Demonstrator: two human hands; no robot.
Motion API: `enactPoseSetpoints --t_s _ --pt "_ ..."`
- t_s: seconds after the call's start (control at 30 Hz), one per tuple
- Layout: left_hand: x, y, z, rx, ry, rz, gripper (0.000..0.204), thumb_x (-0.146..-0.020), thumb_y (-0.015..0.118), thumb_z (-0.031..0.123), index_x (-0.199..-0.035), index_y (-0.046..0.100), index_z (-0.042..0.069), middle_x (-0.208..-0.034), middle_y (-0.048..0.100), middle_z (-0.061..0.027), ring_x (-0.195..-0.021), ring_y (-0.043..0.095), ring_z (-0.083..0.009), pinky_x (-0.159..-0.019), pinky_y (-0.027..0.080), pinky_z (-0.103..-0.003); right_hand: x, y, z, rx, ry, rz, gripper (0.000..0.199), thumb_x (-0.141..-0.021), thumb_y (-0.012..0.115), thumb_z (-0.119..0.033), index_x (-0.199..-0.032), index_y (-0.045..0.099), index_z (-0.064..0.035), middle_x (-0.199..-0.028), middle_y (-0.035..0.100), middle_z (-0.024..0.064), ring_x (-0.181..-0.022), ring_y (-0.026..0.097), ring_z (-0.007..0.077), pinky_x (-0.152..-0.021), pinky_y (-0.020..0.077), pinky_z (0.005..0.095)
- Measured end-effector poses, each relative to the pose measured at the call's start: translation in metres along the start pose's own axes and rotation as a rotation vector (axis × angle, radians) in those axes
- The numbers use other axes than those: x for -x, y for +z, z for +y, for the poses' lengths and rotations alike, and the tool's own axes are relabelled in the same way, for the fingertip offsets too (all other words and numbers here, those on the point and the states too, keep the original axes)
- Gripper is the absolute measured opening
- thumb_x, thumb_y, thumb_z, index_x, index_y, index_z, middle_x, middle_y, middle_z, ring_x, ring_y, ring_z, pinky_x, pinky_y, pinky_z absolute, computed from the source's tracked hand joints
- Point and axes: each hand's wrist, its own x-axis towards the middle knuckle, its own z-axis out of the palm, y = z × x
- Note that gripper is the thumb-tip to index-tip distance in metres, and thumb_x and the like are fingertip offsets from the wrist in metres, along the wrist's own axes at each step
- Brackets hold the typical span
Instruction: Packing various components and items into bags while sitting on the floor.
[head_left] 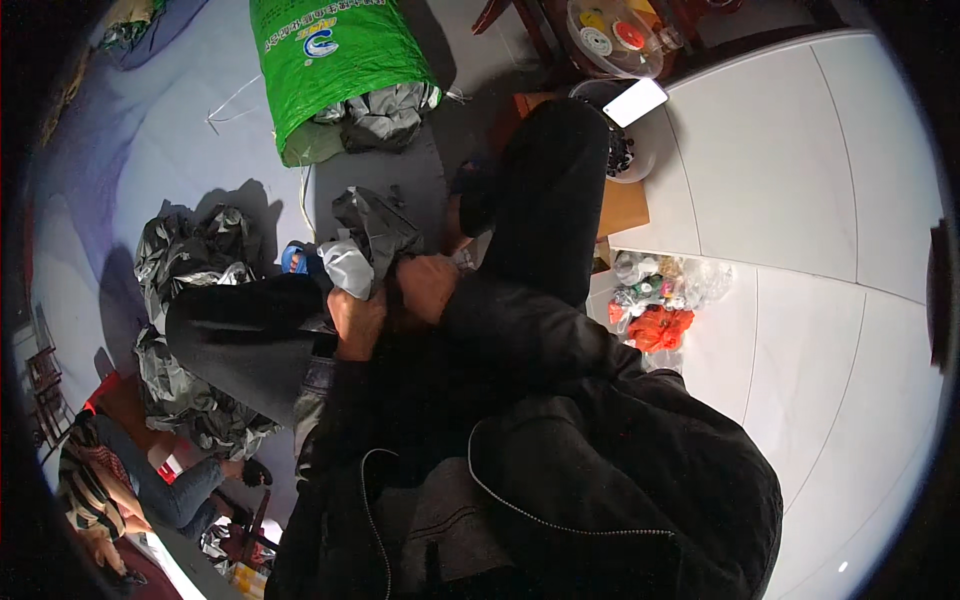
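Between my knees, my left hand [357, 322] is closed on a crumpled grey piece of thin sheet material [378, 228], dark on one side and pale silver on the other. My right hand [427, 285] is curled in against the right edge of the same piece, its fingertips hidden. Whether the material is cloth or plastic I cannot tell. Ahead lies a green woven sack [335, 65], its mouth toward me, with similar grey material [385, 115] inside. Left of my left leg spreads a heap of dark grey material [185, 260].
A white phone [635, 101] rests across a basin [640, 160] holding small black pieces. Beyond it stands a clear tub [570, 30] with round coloured items. Red and clear plastic bags [660, 325] lie on the right-hand tiles. Another person [165, 480] sits at lower left.
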Motion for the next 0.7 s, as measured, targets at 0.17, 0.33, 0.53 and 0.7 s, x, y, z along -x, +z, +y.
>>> enactPoseSetpoints --t_s 0.17,0.33,0.53,0.7 --pt "-0.005 0.001 0.000 -0.106 -0.263 -0.068 0.025 -0.078 0.072 0.009 -0.101 0.066 0.000 -0.079 0.068 -0.0200 -0.069 0.066 -0.0379 -0.061 0.051 -0.040 0.011 -0.015 0.005 -0.118 0.030 -0.037 0.026 -0.085 0.066 -0.028 -0.087 0.064 -0.0019 -0.078 0.064 0.0203 -0.079 0.064 0.0412 -0.067 0.0492 0.0521" --pt "-0.018 -0.014 0.005 0.698 -0.472 0.096 0.034 -0.078 0.070 0.002 -0.111 0.065 0.000 -0.098 0.069 -0.0080 -0.083 0.066 -0.0228 -0.075 0.052 -0.034 0.064 -0.103 0.023 -0.429 -0.066 0.389 0.018 -0.096 0.055 -0.019 -0.095 0.062 -0.0022 -0.086 0.065 0.0187 -0.078 0.065 0.0335 -0.064 0.0493 0.0418" --pt "-0.011 -0.021 -0.024 1.163 -0.686 0.115 0.042 -0.079 0.068 -0.002 -0.121 0.061 0.001 -0.107 0.067 -0.0056 -0.093 0.065 -0.0219 -0.087 0.051 -0.035 0.094 -0.155 0.150 -1.061 0.530 1.127 0.029 -0.096 0.058 -0.033 -0.086 0.053 -0.0064 -0.062 0.053 0.0063 -0.054 0.057 0.0191 -0.044 0.0478 0.0350" --pt "-0.019 -0.016 0.006 1.308 -0.783 -0.011 0.042 -0.081 0.069 0.004 -0.122 0.060 0.001 -0.110 0.067 -0.0083 -0.098 0.065 -0.0240 -0.091 0.051 -0.037 0.099 -0.002 0.383 -1.892 1.031 0.857 0.026 -0.094 0.060 -0.025 -0.101 0.055 -0.0012 -0.075 0.062 0.0143 -0.075 0.066 0.0287 -0.069 0.0573 0.0423"
